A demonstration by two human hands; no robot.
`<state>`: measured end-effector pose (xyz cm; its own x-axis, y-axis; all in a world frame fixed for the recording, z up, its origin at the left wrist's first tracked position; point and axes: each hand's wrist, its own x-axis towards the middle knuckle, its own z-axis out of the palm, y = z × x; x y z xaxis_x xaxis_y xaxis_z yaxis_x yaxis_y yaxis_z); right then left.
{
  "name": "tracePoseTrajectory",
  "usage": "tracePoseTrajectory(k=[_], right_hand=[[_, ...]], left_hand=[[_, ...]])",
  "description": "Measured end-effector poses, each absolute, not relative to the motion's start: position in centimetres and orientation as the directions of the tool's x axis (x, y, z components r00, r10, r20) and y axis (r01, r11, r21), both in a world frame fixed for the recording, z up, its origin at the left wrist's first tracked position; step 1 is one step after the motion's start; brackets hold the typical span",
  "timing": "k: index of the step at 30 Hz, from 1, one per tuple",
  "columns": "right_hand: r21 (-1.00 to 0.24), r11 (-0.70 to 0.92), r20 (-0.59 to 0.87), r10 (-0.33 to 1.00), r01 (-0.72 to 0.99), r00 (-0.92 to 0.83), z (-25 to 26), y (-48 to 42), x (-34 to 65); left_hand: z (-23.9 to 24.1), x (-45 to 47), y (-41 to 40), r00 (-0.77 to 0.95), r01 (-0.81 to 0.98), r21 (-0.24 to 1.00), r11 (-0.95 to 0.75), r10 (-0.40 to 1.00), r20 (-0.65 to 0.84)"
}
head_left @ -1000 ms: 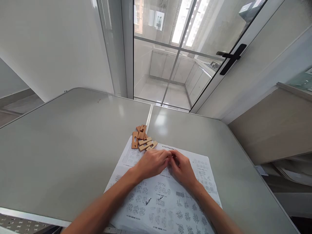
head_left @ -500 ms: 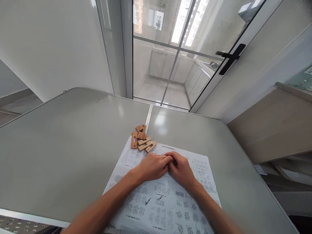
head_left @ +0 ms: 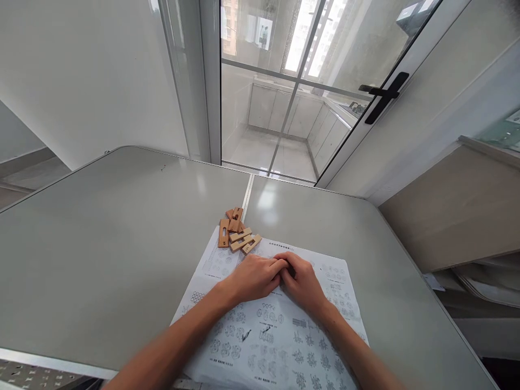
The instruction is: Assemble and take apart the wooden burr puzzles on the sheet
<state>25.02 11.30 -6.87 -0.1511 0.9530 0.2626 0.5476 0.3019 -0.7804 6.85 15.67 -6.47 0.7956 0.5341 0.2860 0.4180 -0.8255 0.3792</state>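
My left hand [head_left: 254, 277] and my right hand [head_left: 299, 279] rest together on a printed instruction sheet [head_left: 272, 330], fingertips meeting near the sheet's upper middle. Both hands have their fingers curled and pressed together; whatever they hold between them is hidden. Just beyond the hands, at the sheet's top left corner, lies a small heap of flat wooden puzzle pieces [head_left: 236, 231], some with slots cut in them. The hands do not touch the heap.
The sheet lies on a grey folding table [head_left: 105, 244] with a seam down its middle. Behind the table stand a white wall and a glass door with a black handle [head_left: 382, 95]. A wooden ledge [head_left: 459, 211] runs along the right.
My hands have drawn slightly toward me and settled lower on the sheet, fingers now closed together. The wooden pieces have not moved.
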Motion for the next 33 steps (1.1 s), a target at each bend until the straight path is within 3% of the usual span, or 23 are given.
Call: tracePoseTrajectory(k=[33], right_hand=[[-0.789,0.310,0.271,0.950,0.530,-0.153,-7.03,11.28,25.08]], left_hand=[[-6.41,6.81,15.63,0.794,0.412,0.364,-0.835,0.525,0.306]])
